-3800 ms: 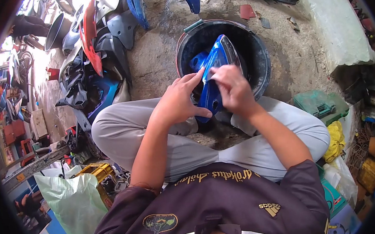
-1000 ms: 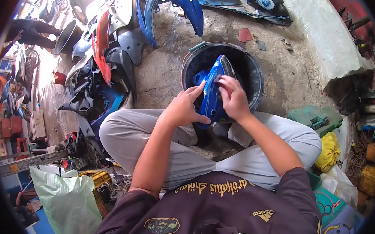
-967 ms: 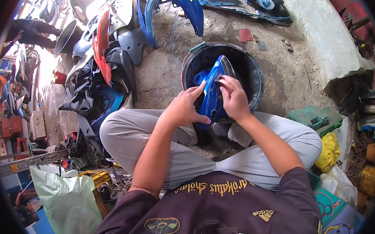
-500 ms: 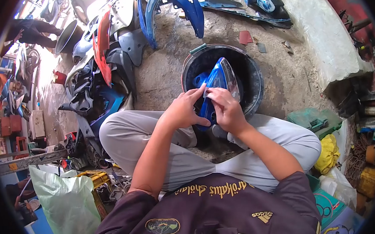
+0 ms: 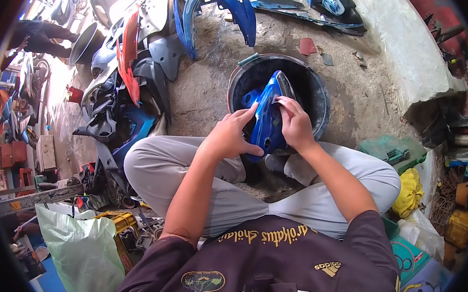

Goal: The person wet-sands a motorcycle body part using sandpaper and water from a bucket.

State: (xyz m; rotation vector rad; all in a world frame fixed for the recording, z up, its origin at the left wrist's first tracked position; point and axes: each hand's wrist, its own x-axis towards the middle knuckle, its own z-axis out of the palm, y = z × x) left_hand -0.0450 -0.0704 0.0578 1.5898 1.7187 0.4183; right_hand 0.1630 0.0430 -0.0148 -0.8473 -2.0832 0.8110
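Observation:
A glossy blue plastic panel (image 5: 267, 121) with a dark side stands tilted over a round black bucket (image 5: 321, 95) between my legs. On its left edge rests my left hand (image 5: 227, 137), thumb near the bottom and fingers further up, gripping it. My right hand (image 5: 297, 125) is at the panel's right side, with thumb and fingers pinched together on a small greyish piece at the panel's surface; most of that piece is hidden by the fingers. Another blue part (image 5: 250, 98) shows inside the bucket, behind the panel.
Blue fairings (image 5: 242, 17) lie on the concrete floor beyond the bucket. Red (image 5: 128, 59), grey and black panels are piled at the left. Another person's legs (image 5: 50, 39) show far left. A green case (image 5: 389, 150) and yellow cloth (image 5: 408, 191) sit by my right knee.
My right hand has moved up and to the right across the panel from its lower-left position half a second ago. The left hand keeps its hold on the panel's edge.

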